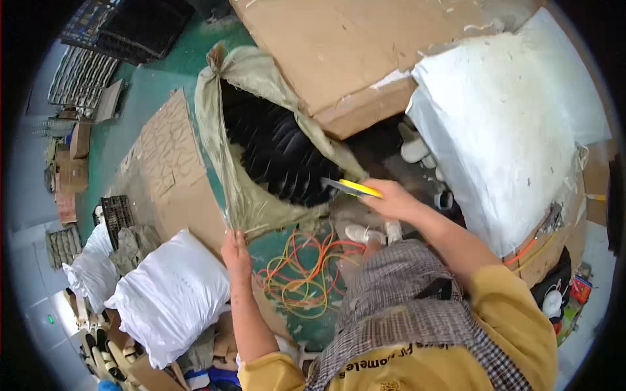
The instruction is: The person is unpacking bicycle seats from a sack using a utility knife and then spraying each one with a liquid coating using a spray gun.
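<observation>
Both hands at sack (261,195) edge; right hand (391,199) grips cutter (352,188)

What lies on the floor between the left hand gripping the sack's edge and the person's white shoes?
In the head view, a loose tangle of orange and yellow bands lies on the green floor between the left hand and the white shoes.

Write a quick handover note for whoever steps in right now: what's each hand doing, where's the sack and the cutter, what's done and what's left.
Left hand: gripping the cut edge of the olive woven sack, pulling it taut.
Right hand: holding the yellow utility knife, blade at the sack's opening.
Sack lies on the green floor against a cardboard box, black ribbed pieces inside.
Done: sack slit wide open.
Left: contents not yet taken out; loose orange and yellow straps lie underfoot.
</observation>
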